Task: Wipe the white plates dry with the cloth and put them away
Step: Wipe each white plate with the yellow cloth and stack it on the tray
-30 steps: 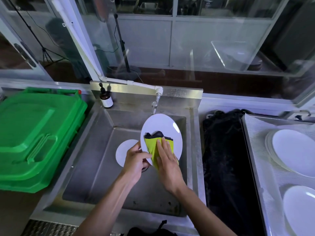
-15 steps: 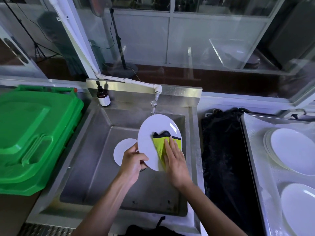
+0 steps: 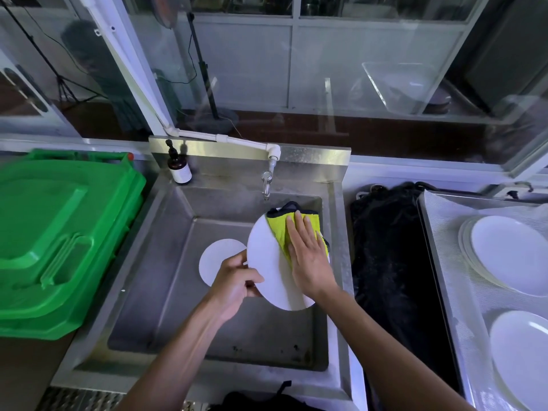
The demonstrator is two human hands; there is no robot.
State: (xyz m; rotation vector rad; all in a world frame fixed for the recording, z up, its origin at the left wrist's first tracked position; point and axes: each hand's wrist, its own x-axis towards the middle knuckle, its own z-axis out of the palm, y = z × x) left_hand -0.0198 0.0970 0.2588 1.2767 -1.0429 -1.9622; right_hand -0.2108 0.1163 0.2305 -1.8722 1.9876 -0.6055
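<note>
A shiny metal sink sat under a big window, with a small tap at its back wall. A brown soap bottle stood on the back left corner of the sink. A big green bin lid lay to the left of the sink.

Over the sink, the left hand held a white plate by its left edge, with the fingers curled round the rim. The plate was tilted up on its side. The right hand lay flat on a yellow-green cloth (it had a dark trim) and pressed it on the plate's top right part. Its fingers were straight and close together.

1 more white plate lay flat on the sink floor, just left of the held plate and partly behind the left hand.

To the right of the sink there was a dark cloth mat. Past it stood a metal tray. On the tray sat a stack of plates, and 1 near plate lay in front of the stack.
</note>
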